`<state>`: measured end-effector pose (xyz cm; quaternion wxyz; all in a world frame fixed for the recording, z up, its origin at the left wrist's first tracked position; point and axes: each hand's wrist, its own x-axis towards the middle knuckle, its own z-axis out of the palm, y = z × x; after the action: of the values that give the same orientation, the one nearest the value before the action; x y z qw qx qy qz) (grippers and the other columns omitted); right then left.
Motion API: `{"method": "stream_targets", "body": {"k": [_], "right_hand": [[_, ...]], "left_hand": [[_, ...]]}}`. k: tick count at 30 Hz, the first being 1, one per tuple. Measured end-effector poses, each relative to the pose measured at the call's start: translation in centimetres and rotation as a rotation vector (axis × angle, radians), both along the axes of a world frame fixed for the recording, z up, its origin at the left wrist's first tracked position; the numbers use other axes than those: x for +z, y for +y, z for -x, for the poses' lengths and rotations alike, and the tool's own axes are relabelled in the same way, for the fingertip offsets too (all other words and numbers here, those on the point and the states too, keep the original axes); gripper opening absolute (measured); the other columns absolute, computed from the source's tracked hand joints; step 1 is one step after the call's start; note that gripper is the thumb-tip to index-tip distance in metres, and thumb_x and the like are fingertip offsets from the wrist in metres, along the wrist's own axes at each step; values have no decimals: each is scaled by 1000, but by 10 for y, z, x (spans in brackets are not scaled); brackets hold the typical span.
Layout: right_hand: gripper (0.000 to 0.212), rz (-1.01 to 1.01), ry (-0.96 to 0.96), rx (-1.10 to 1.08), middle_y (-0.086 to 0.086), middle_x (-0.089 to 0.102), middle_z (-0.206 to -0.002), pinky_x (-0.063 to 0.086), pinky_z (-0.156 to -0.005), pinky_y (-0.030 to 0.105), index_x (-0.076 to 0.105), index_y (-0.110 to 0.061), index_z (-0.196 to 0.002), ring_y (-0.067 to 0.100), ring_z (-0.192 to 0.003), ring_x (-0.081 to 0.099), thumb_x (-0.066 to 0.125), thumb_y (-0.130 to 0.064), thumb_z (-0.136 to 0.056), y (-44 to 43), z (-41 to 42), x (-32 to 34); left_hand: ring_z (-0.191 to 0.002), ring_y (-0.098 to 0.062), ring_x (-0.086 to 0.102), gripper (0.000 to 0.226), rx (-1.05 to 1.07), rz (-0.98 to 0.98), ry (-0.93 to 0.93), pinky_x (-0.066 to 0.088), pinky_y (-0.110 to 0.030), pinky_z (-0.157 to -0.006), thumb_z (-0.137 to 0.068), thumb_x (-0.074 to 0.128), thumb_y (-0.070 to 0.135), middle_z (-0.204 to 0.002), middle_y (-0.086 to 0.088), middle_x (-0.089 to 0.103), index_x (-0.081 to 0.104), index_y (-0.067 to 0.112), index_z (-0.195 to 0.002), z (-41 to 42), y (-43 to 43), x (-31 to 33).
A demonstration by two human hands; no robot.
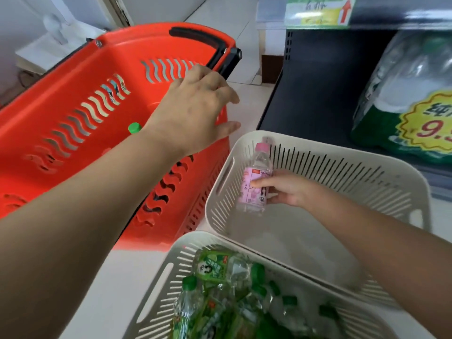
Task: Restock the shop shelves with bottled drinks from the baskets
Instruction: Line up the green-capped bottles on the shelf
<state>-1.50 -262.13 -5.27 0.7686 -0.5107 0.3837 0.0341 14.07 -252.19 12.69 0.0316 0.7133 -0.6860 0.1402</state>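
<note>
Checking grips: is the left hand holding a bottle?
No, the left hand is open above the red basket; only the right hand grips a pink-label bottle.

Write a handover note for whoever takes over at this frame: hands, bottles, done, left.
Left hand: open, fingers spread over the red basket, holding nothing.
Right hand: grips the pink-labelled bottle inside the far white basket; no other bottle shows there.
Near white basket: full of green-capped bottles. One green cap shows in the red basket.
Shelf: only a wrapped pack visible.
Left: shelve the pink bottle, then the green ones.
</note>
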Motion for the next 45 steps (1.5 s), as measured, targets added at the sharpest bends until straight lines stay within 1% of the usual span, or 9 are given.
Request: {"method": "stream_targets", "body": {"k": [4,8,11,15,19,24,32,37,45], "right_hand": [[30,-29,-129,52,11,71,-102,53,-87,40,63,-11,-106,25,-97,68,68,0,-78,4,8,19],[37,-7,-198,93,10,71,-101,52,-91,40,62,-13,-106,25,-100,67,68,2,-72,3,15,38],[39,21,-198,99,9,70,-102,50,-95,42,63,-12,-107,25,-99,66,69,3,-71,-1,19,46],[34,53,-191,136,8,71,-99,50,-94,42,64,-13,-99,23,-96,66,68,1,-68,-8,27,52],[33,96,-178,132,6,73,-93,53,-88,40,65,-13,-97,21,-90,69,69,2,-67,-11,29,53],[26,107,-167,171,3,74,-90,54,-81,35,65,-14,-96,16,-86,70,66,4,-78,-6,29,56],[29,134,-204,205,5,71,-97,56,-81,35,64,-13,-101,19,-90,68,66,5,-78,-3,25,61],[31,137,-227,222,-1,73,-89,53,-85,37,65,-17,-97,15,-89,69,68,2,-72,-3,26,60],[31,160,-208,256,-1,73,-92,53,-81,34,63,-16,-102,14,-87,69,65,4,-78,-2,26,59]], "left_hand": [[-107,-34,56,42,-42,92,-249,42,-49,-87,-75,73,38,-109,-11,62,66,12,-107,9,5,-4],[-83,-32,60,33,-126,171,-230,47,-38,-69,-74,72,39,-89,-8,63,69,11,-93,40,17,-18],[-77,-20,53,27,-6,103,224,47,-34,-67,-84,65,36,-82,1,55,67,14,-99,71,37,-36],[-66,-6,48,24,589,-109,866,37,-27,-59,-89,57,43,-73,11,48,58,21,-100,96,71,-76],[-87,-19,59,30,940,-232,1018,48,-29,-72,-90,57,43,-108,-1,57,53,20,-109,99,103,-116],[-105,-30,54,38,1188,29,1111,46,-45,-93,-90,53,45,-117,-5,46,45,15,-112,119,119,-135],[-132,-16,31,82,387,-540,476,26,-31,-110,-79,58,61,-145,2,32,27,21,-143,113,159,-154],[-142,-17,20,98,283,-659,328,17,-37,-117,-76,68,53,-155,3,20,10,26,-150,95,167,-182],[-132,-21,34,78,257,-656,288,20,-34,-114,-79,69,39,-145,-1,30,29,21,-144,87,163,-189]]}}
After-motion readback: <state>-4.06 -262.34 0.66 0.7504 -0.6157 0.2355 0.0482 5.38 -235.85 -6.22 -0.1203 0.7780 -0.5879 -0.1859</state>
